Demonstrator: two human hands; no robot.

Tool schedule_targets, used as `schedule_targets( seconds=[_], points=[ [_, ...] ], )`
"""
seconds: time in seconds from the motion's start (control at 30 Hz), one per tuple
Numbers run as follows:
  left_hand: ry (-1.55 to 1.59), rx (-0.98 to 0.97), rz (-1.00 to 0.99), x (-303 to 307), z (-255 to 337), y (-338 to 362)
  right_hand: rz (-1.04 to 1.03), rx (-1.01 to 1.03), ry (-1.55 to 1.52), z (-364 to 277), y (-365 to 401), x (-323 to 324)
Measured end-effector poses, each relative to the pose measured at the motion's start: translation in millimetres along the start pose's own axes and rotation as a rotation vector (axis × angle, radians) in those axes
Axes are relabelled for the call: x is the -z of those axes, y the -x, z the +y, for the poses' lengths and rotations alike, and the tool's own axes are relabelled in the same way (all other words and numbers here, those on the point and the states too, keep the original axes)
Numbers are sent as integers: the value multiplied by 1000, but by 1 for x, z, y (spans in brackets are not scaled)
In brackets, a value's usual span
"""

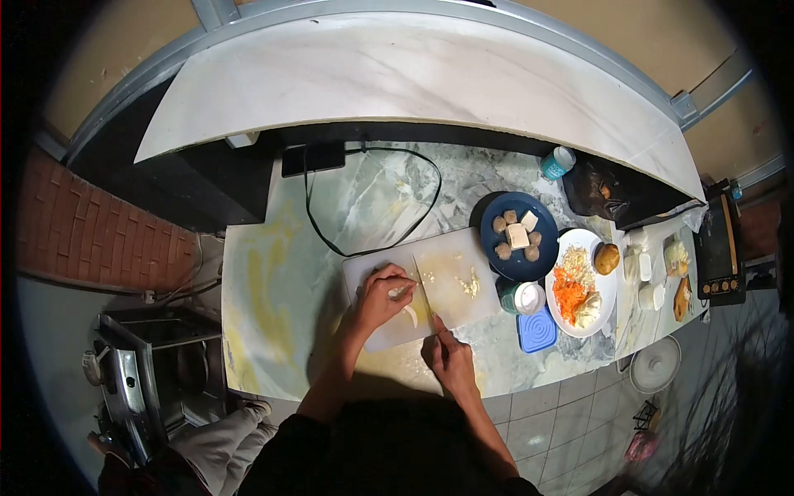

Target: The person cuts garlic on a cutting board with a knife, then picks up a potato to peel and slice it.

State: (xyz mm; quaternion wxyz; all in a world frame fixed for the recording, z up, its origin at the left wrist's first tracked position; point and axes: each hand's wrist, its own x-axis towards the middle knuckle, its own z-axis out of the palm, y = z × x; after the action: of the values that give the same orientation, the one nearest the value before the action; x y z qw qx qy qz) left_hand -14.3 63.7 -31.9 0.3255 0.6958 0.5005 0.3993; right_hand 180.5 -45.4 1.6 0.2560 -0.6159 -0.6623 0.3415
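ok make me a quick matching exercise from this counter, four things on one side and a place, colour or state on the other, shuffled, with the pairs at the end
Things:
1. knife
2. orange shreds
3. square lid
4. dark blue plate

Descriptions:
A. bright blue, with a ring pattern
B. bearing pale cubes and brownish balls
C. held in the right hand
D. lying on the white plate

Pairs: 1-C, 2-D, 3-A, 4-B
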Motion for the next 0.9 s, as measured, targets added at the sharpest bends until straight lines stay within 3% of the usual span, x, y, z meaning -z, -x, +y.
schedule_targets(
  seconds=[0.17,0.23,0.6,0.77,0.9],
  points=[
    [14,-8,0,2,4,0,1,-8,-91,7,-1,-2],
    [-10,-36,8,1,2,-1,73,80,26,6,-3,-3],
    [14,-29,-12,1,1,-1,21,6,83,3,-11,-6],
    [0,-10,-12,1,-2,1,47,64,96,4,-15,-2],
    [-11,-14,-11,1,-1,1,-71,-15,153,9,-10,1]
  ],
)
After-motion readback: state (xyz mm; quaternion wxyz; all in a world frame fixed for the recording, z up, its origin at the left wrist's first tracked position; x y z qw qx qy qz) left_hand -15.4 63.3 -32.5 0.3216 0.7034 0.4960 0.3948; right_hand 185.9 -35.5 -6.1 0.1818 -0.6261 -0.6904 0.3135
